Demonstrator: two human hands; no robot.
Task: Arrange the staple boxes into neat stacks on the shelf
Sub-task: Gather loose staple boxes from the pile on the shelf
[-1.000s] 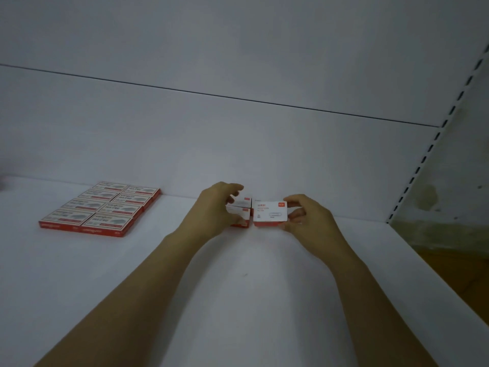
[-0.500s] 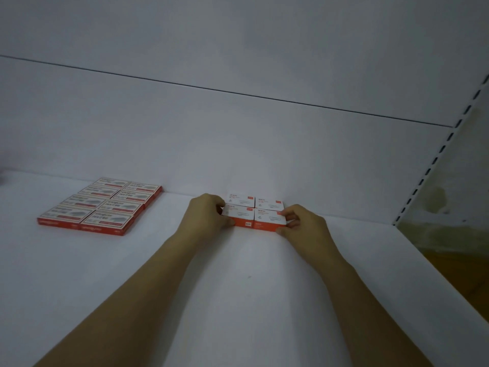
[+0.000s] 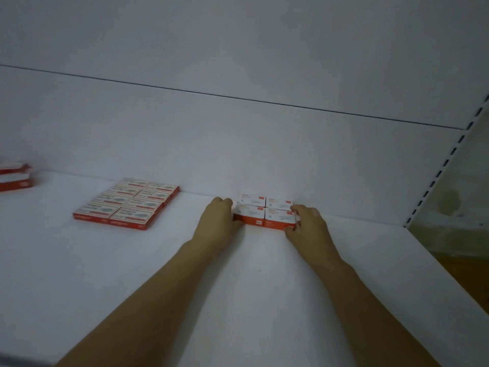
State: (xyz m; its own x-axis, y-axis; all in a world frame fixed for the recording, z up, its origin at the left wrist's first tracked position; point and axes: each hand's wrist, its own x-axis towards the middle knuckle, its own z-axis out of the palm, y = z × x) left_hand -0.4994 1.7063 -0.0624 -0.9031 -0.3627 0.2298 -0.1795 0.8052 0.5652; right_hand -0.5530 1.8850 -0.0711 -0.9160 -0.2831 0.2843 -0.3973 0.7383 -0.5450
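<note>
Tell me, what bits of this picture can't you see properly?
All in the head view:
1. Print on the block of boxes between the hands: too small and blurred to read.
2. Fingers of the left hand: hidden behind the hand itself, so its hold is unclear.
3. The edge stack: cut off by the left frame edge, count unknown.
4. Labels on the flat boxes: blurred.

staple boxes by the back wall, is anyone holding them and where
The block of staple boxes is held from both ends: left hand curled on its left end, right hand pinching its right end.
</note>
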